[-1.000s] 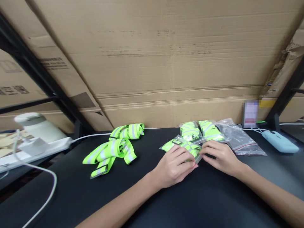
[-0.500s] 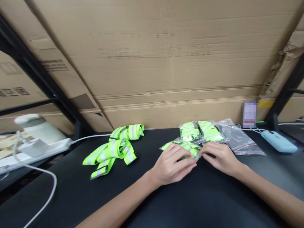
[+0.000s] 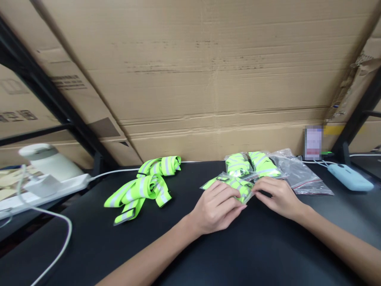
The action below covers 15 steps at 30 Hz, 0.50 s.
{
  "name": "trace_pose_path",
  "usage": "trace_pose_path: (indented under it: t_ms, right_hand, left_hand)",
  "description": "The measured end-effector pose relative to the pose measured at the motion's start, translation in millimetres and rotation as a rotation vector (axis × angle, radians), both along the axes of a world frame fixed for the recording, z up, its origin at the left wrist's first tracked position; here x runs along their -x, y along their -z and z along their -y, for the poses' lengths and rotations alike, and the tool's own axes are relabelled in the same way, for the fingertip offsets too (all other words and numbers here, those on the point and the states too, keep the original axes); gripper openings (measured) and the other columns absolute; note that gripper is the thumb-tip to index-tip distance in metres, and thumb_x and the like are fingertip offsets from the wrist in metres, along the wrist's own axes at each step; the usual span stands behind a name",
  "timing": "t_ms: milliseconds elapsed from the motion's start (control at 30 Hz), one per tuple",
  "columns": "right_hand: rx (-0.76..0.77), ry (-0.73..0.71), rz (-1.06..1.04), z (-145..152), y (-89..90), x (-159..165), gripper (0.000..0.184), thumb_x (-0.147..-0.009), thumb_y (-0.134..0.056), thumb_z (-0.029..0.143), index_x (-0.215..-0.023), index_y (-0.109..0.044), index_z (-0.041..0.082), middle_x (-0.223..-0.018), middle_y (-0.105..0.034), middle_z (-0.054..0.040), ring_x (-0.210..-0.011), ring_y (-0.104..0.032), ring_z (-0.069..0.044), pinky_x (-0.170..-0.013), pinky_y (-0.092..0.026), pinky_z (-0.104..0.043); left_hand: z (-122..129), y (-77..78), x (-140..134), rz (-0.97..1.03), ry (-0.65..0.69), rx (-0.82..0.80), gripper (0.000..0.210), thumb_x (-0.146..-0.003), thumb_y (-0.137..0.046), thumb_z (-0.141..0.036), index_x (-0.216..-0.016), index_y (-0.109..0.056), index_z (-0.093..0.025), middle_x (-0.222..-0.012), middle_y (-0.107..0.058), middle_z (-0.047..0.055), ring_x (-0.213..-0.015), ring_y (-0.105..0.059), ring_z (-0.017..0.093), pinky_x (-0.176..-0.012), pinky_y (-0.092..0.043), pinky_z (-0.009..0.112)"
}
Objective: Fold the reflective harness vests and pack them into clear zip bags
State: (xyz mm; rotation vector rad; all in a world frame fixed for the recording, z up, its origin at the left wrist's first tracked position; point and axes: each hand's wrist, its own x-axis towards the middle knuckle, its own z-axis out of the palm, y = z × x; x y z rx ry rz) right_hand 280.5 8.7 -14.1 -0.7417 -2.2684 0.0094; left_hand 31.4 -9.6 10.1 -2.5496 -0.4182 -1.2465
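Note:
A clear plastic zip bag (image 3: 244,190) with a folded neon-yellow reflective strap inside lies on the black table in front of me. My left hand (image 3: 219,205) pinches the bag's near edge between thumb and fingers. At the bag's right corner, my right hand (image 3: 275,196) has its thumb and fingertips closed on the edge. Part of the bag is hidden behind my left hand. Just beyond it are two more bagged reflective straps, one at the left (image 3: 238,165) and one at the right (image 3: 264,164).
Loose reflective straps (image 3: 143,188) lie to the left. Empty clear bags (image 3: 297,172) are at the right, beside a light-blue power bank (image 3: 349,177). A white power strip (image 3: 68,184) and a pale bottle (image 3: 53,161) occupy the left edge. Cardboard (image 3: 214,79) walls the back.
Both hands stay at the bag with almost the same grip. Only very slight finger movement shows along its edge.

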Motion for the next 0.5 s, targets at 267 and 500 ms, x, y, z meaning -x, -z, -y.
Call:
trace_pose_path:
  t_ms: [267,500]
  right_hand:
    - [0.044,0.003,-0.004,0.9,-0.9,-0.2,0.016,-0.097,-0.054,0.014,-0.096,-0.068,0.021,-0.09,-0.072,-0.0045,-0.084,-0.069,-0.019,-0.078,-0.057,-0.033]
    - [0.132,-0.017,0.007,2.1,-1.1,1.4,0.012,-0.092,-0.055,0.013,-0.095,-0.064,0.021,-0.091,-0.068,-0.0045,-0.084,-0.065,-0.019,-0.076,-0.054,-0.031]
  left_hand:
    - [1.2,2.3,-0.6,-0.051,0.006,-0.069,0.014,-0.091,-0.066,-0.006,-0.082,-0.059,-0.016,-0.084,-0.074,0.002,-0.072,-0.061,0.014,-0.067,-0.046,0.03]
    - [0.5,2.3,1.9,-0.108,0.021,-0.028,0.01,-0.091,-0.064,-0.009,-0.086,-0.059,-0.016,-0.085,-0.071,0.005,-0.07,-0.061,0.014,-0.064,-0.047,0.03]
